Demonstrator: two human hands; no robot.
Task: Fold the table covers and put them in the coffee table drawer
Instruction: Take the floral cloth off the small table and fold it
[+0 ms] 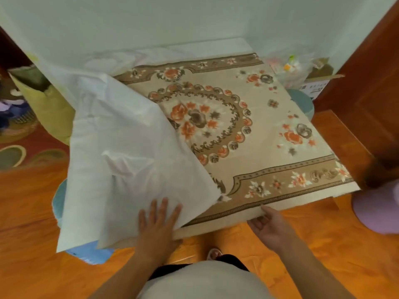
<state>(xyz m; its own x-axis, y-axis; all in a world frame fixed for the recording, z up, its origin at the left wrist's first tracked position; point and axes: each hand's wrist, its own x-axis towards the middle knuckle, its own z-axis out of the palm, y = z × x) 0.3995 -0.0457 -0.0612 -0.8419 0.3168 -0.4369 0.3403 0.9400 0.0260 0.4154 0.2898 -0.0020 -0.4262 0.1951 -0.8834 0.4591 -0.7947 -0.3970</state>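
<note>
A beige table cover [259,130] with orange flowers and a brown border lies spread over the low coffee table. Its left part is turned over, showing the white underside [121,147] draped across the table's left side. My left hand [158,221] rests flat, fingers spread, on the white fold near the front edge. My right hand [267,225] pinches the cover's front hem from below, thumb on top. No drawer shows.
Orange wooden floor surrounds the table. A yellow-green cushion [49,111] and patterned rug sit at left, a brown wooden door [371,87] at right, a lilac stool [380,210] at the right front, and bags and a box [317,83] at the back right.
</note>
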